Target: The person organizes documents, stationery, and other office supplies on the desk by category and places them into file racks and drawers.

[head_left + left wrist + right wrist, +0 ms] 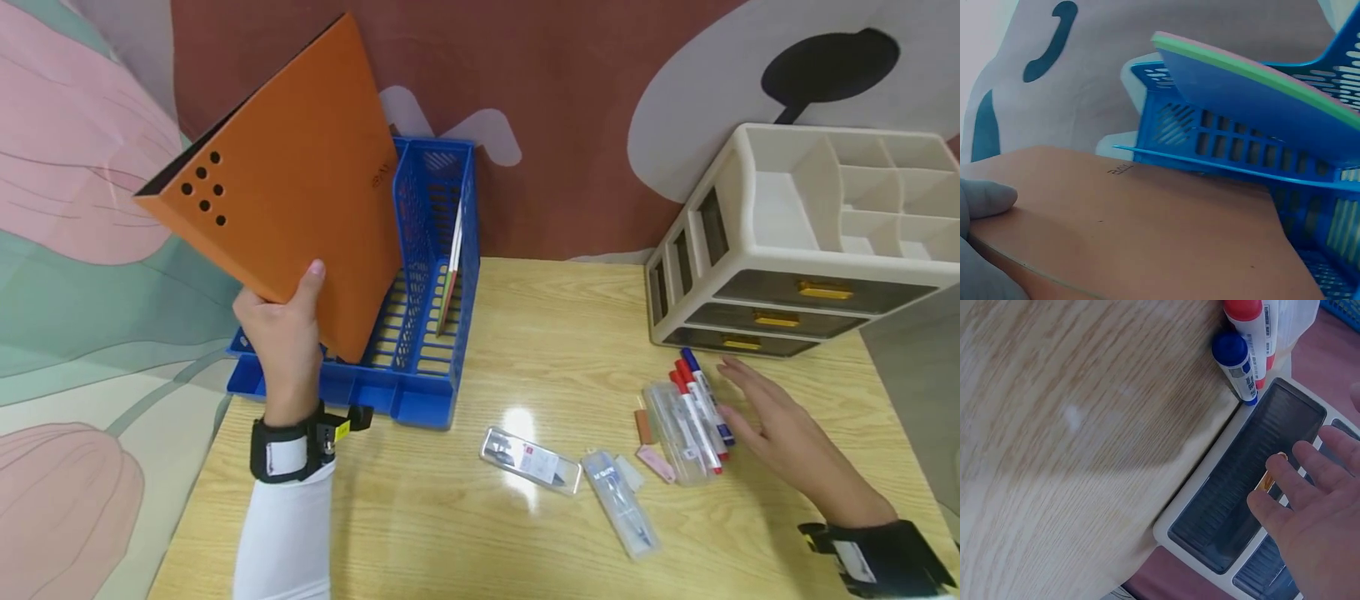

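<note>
My left hand [281, 329] grips the near edge of an orange folder [300, 167], thumb lying on its face. Tilted, the folder has its lower end inside the left section of a blue file rack [423, 404]; several round holes mark its upper corner. In the left wrist view, the folder [1147, 219] slants down beside the rack's divider. My right hand [780, 425] holds nothing, its fingers extended just right of several red and blue markers [701, 408] in front of the drawer unit. In the right wrist view, the fingers overlap the drawer fronts.
A thin booklet [450, 275] leans in the rack's right section. At the back right stands a cream drawer organizer [750, 258]. Two clear pen cases [532, 460] [621, 504], a pink eraser-like piece [656, 463] and a clear box [671, 425] lie on the table.
</note>
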Motion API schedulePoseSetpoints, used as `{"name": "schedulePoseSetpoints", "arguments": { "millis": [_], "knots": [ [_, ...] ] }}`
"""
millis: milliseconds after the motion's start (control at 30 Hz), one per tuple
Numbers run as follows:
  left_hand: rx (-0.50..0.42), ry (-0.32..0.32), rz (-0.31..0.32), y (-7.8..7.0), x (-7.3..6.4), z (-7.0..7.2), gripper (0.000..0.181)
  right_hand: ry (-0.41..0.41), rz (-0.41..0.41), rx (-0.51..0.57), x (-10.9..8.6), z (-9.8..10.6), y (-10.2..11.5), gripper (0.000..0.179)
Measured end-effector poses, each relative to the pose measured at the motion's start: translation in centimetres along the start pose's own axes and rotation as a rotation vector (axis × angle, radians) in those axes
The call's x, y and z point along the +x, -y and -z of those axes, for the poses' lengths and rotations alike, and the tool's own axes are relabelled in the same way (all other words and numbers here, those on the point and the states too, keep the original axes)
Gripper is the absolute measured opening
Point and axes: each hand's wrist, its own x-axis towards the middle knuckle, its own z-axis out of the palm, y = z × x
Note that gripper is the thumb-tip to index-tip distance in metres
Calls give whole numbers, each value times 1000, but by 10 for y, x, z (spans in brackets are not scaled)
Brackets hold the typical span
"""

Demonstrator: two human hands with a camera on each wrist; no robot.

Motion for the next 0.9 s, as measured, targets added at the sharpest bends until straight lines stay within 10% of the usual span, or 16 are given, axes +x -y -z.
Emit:
{"name": "schedulePoseSetpoints", "arguments": {
  "millis": [900],
  "knots": [
    [132,62,15,62,-28,-10,40,-65,16,-16,-10,0,7,63]
  ]
}}
